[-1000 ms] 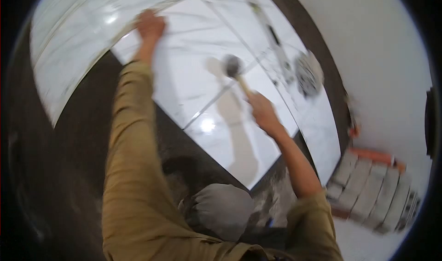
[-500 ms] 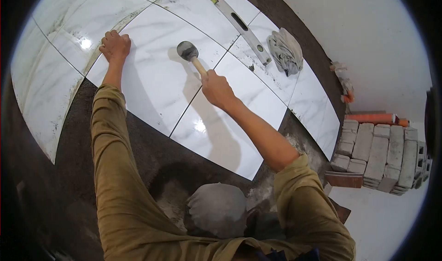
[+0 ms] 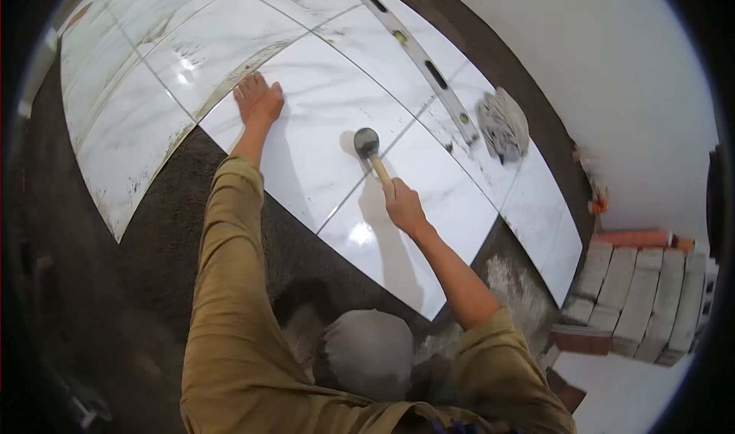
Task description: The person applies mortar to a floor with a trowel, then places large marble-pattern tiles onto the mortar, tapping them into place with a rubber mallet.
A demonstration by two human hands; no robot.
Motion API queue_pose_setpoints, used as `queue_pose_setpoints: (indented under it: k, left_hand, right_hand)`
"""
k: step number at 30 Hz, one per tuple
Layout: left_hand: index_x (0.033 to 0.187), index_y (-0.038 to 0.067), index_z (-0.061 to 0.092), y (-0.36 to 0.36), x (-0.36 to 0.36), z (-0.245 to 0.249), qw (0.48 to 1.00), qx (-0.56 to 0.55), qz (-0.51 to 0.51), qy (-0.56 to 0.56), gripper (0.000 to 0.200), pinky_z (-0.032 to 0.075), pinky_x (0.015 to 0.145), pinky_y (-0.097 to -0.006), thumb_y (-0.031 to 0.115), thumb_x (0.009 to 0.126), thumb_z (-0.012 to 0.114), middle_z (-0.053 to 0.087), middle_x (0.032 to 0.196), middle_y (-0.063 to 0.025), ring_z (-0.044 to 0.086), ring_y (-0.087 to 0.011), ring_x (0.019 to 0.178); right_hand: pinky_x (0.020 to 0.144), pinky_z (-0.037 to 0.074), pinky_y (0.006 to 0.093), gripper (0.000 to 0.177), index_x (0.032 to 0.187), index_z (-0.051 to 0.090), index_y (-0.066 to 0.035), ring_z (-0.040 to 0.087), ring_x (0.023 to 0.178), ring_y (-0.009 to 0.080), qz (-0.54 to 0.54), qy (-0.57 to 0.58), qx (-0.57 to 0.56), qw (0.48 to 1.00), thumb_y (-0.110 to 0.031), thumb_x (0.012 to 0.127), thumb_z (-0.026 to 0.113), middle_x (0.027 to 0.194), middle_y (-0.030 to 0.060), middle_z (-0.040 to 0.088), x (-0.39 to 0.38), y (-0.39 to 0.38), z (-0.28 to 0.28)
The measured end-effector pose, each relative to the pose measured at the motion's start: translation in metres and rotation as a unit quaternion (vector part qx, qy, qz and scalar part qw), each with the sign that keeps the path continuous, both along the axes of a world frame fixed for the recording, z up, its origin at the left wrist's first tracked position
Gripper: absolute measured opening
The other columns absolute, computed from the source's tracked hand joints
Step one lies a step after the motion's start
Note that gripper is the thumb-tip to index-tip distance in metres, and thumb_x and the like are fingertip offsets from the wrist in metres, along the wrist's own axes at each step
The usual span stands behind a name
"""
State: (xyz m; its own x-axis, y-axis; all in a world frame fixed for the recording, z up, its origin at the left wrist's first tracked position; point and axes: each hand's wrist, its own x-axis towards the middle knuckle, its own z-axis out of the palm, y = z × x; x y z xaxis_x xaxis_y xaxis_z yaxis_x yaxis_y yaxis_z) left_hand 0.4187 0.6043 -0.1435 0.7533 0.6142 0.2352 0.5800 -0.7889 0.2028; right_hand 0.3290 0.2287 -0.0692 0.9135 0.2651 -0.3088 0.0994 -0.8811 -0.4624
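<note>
My right hand (image 3: 404, 207) grips the wooden handle of a rubber mallet (image 3: 367, 141). The mallet's dark round head is over a white marbled tile (image 3: 306, 128), close to the joint with the neighbouring tile (image 3: 417, 227); whether it touches cannot be seen for sure. My left hand (image 3: 259, 101) lies with fingers stretched out on the far left edge of the same marbled tile, by the joint, and holds nothing.
A spirit level (image 3: 421, 63) lies across the tiles at the upper right, beside a crumpled grey cloth (image 3: 503, 125). Dark mortar bed (image 3: 180, 181) borders the tiles. Grey blocks (image 3: 635, 296) are stacked by the white wall (image 3: 597, 74) at right.
The camera view has swung, so the scene sits further right. The mallet head has moved nearer to me and to the tile joint. My left hand's fingers have gone from curled to flatter.
</note>
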Motion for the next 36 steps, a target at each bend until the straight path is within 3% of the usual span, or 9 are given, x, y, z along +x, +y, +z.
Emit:
queue_pose_setpoints:
  k: [2, 14, 17, 18, 21, 27, 31, 34, 36]
  left_hand:
    - [0.151, 0.001, 0.026, -0.023, -0.01, -0.002, 0.998, -0.049, -0.031, 0.027, 0.077, 0.006, 0.117, -0.0585, 0.052, 0.095, 0.041, 0.021, 0.158, -0.0196, 0.014, -0.0389, 0.147]
    - [0.155, 0.015, 0.02, -0.187, -0.099, 0.01, 0.978, 0.023, -0.145, 0.148, 0.084, 0.005, 0.103, -0.0788, 0.065, 0.091, 0.043, 0.009, 0.161, -0.0206, 0.007, -0.049, 0.145]
    - [0.155, 0.018, 0.022, -0.188, -0.108, 0.032, 0.954, 0.0, -0.269, 0.134, 0.086, 0.005, 0.103, -0.0784, 0.067, 0.089, 0.047, 0.01, 0.16, -0.0213, 0.007, -0.0486, 0.145]
    - [0.155, 0.018, 0.022, -0.186, -0.108, 0.032, 0.96, 0.002, -0.242, 0.143, 0.086, 0.005, 0.103, -0.0784, 0.067, 0.089, 0.047, 0.01, 0.16, -0.0213, 0.007, -0.0486, 0.145]
    - [0.154, 0.021, 0.024, -0.184, -0.105, 0.035, 0.96, -0.007, -0.249, 0.13, 0.087, 0.006, 0.104, -0.0779, 0.069, 0.086, 0.05, 0.011, 0.16, -0.02, 0.007, -0.0473, 0.146]
    - [0.153, 0.021, 0.028, -0.186, -0.105, 0.027, 0.965, -0.007, -0.237, 0.108, 0.079, 0.006, 0.106, -0.0766, 0.067, 0.09, 0.043, 0.015, 0.16, -0.0165, 0.009, -0.0426, 0.147]
    - [0.153, 0.024, 0.028, -0.181, -0.109, 0.031, 0.966, -0.034, -0.234, 0.1, 0.075, 0.006, 0.107, -0.0755, 0.065, 0.091, 0.042, 0.015, 0.16, -0.0156, 0.01, -0.0408, 0.147]
    - [0.153, 0.023, 0.029, -0.178, -0.114, 0.04, 0.965, -0.053, -0.237, 0.1, 0.076, 0.007, 0.107, -0.0754, 0.065, 0.091, 0.043, 0.015, 0.16, -0.0166, 0.01, -0.0413, 0.147]
    - [0.152, 0.022, 0.03, -0.177, -0.113, 0.037, 0.967, -0.05, -0.235, 0.079, 0.076, 0.007, 0.107, -0.0755, 0.064, 0.091, 0.043, 0.016, 0.16, -0.0172, 0.011, -0.0411, 0.147]
  right_hand:
    - [0.075, 0.049, 0.0556, 0.037, 0.106, 0.058, 0.0, 0.063, 0.083, 0.0484, -0.04, -0.012, 0.066, 0.997, -0.034, 0.099, 0.045, 0.088, 0.024, 0.067, -0.003, -0.018, 0.005]
    - [0.071, 0.052, 0.0483, 0.031, 0.109, 0.064, -0.004, 0.066, 0.079, 0.0428, -0.284, -0.205, -0.081, 0.933, -0.03, 0.093, 0.058, 0.082, 0.0228, 0.067, -0.019, -0.227, -0.038]
    - [0.073, 0.051, 0.0508, 0.029, 0.11, 0.061, -0.003, 0.065, 0.083, 0.042, -0.103, -0.311, -0.135, 0.935, -0.024, 0.093, 0.053, 0.088, 0.0241, 0.066, 0.035, -0.336, -0.071]
    - [0.073, 0.05, 0.0494, 0.025, 0.108, 0.063, -0.003, 0.063, 0.085, 0.0401, -0.228, -0.204, -0.085, 0.948, -0.019, 0.09, 0.055, 0.089, 0.02, 0.066, 0.051, -0.319, -0.034]
    - [0.074, 0.049, 0.0464, 0.022, 0.105, 0.065, -0.005, 0.058, 0.088, 0.0381, -0.133, -0.284, -0.315, 0.896, -0.012, 0.087, 0.055, 0.089, 0.0143, 0.061, 0.12, -0.393, -0.057]
    - [0.083, 0.05, 0.0486, 0.035, 0.112, 0.059, 0.006, 0.058, 0.1, 0.0407, 0.151, -0.468, -0.059, 0.869, -0.015, 0.083, 0.062, 0.102, 0.0254, 0.063, 0.244, -0.212, -0.031]
    - [0.092, 0.048, 0.0485, 0.065, 0.129, 0.046, 0.01, 0.059, 0.106, 0.043, 0.053, -0.257, -0.131, 0.956, -0.028, 0.081, 0.068, 0.112, 0.0287, 0.062, 0.29, -0.144, -0.054]
    - [0.09, 0.048, 0.0492, 0.064, 0.128, 0.048, 0.01, 0.061, 0.102, 0.0446, 0.08, -0.229, -0.2, 0.949, -0.027, 0.08, 0.067, 0.109, 0.029, 0.063, 0.264, -0.121, -0.008]
    - [0.078, 0.053, 0.043, 0.053, 0.123, 0.054, 0.009, 0.066, 0.086, 0.0376, 0.171, -0.209, -0.072, 0.96, -0.025, 0.083, 0.061, 0.099, 0.0227, 0.066, 0.255, -0.126, 0.012]
